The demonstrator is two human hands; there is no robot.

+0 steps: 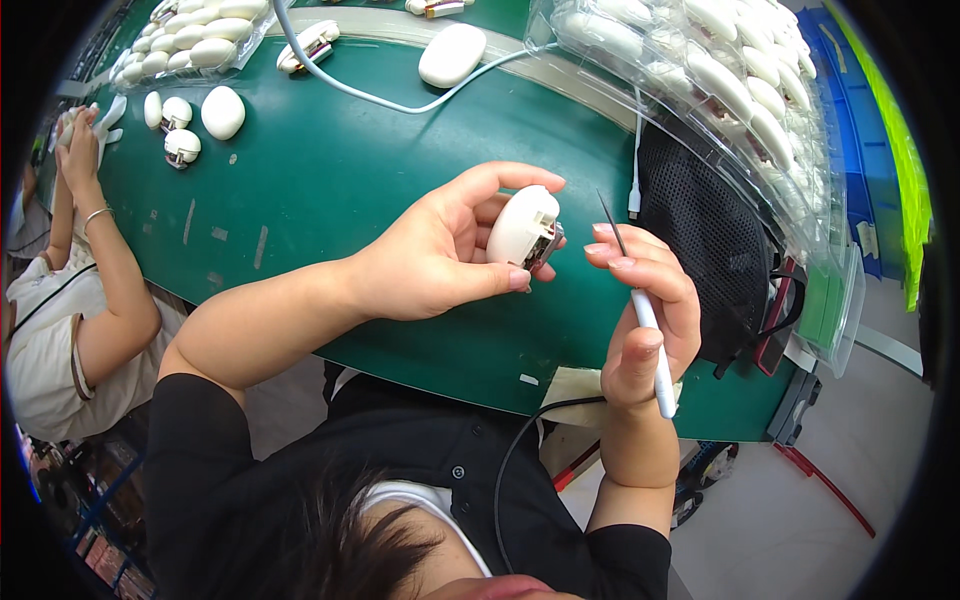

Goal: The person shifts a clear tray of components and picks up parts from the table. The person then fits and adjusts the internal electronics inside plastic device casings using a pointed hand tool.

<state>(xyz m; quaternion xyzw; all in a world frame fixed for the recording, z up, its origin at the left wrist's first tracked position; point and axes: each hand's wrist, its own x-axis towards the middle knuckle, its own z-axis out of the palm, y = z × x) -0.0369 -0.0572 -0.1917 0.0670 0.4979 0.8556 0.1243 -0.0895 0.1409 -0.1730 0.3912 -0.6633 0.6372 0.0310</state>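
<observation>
Above the green desk (330, 190), the left hand (440, 255) closes around a white oval device (522, 225), open end turned toward the right hand (645, 300), which pinches a thin-tipped white tool (650, 330) just beside it, apparently for reaching inside

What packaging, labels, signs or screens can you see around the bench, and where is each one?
Clear plastic blister trays: stacked at the upper right of the green table, holding rows of white oval shells.
Second clear tray: upper left, filled with white oval shells.
Pale tape strips: small rectangles stuck on the table at left.
No signs or screens can be made out.
</observation>
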